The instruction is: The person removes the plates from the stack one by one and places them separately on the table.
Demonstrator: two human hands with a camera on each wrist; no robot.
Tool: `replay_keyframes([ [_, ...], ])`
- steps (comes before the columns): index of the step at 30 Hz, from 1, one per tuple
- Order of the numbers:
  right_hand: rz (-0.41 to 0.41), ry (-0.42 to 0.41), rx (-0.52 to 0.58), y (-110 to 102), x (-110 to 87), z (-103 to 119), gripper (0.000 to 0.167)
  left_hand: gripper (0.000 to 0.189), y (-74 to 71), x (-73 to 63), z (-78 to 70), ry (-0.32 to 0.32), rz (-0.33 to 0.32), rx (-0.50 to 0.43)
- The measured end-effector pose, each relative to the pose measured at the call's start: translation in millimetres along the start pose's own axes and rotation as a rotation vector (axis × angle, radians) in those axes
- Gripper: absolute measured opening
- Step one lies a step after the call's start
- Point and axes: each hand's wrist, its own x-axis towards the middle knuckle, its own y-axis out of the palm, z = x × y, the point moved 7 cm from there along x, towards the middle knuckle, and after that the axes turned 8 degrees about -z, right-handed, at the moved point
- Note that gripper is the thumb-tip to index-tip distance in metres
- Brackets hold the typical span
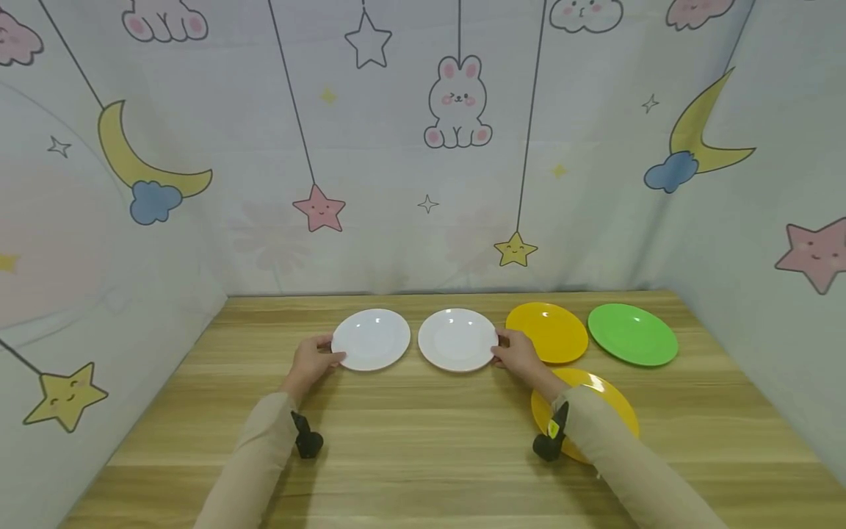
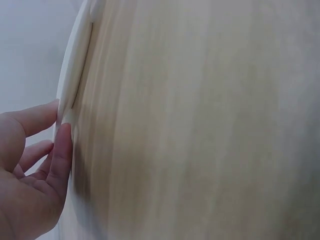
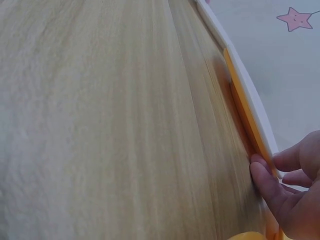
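Two white plates lie side by side at the back middle of the table. My left hand (image 1: 313, 361) pinches the left rim of the left white plate (image 1: 371, 338). In the left wrist view, this plate (image 2: 75, 65) shows edge-on, gripped between thumb and fingers. On the other side, my right hand (image 1: 518, 355) pinches the right rim of the right white plate (image 1: 457, 339). An orange layer (image 3: 241, 97) shows directly under a white rim (image 3: 252, 90) in the right wrist view; whether it is a second plate beneath cannot be told.
Right of my right hand lies a yellow-orange plate (image 1: 548, 334), with a green plate (image 1: 632, 335) beyond it. Another yellow-orange plate (image 1: 611, 395) sits partly hidden under my right forearm. A patterned cloth (image 1: 396, 147) hangs behind the wooden table (image 1: 410, 448) and along both sides.
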Motion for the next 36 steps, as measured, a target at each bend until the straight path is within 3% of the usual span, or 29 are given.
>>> replay_keyframes([
  [8,0.006,0.002,-0.003,0,-1.1,2,0.050,0.044,-7.3,-0.6,-0.5,-0.015,0.002,0.003],
  [14,0.010,0.010,-0.005,-1,-2.2,3,0.050,0.048,-15.8,2.3,-4.8,-0.035,0.002,0.016],
  [19,0.010,0.009,-0.008,-1,-2.3,2,0.050,0.051,-14.7,5.0,-16.2,0.011,0.024,0.022],
  [24,0.004,0.010,-0.009,0,-1.2,1,0.050,0.053,-0.2,3.9,-33.0,0.061,0.048,0.004],
  [31,0.008,0.012,-0.008,0,-0.5,0,0.050,0.056,33.2,-0.8,-51.3,0.069,0.093,0.037],
  [36,0.007,0.004,-0.005,0,0.7,-1,0.050,0.058,49.4,-5.2,-63.7,0.066,0.113,0.000],
])
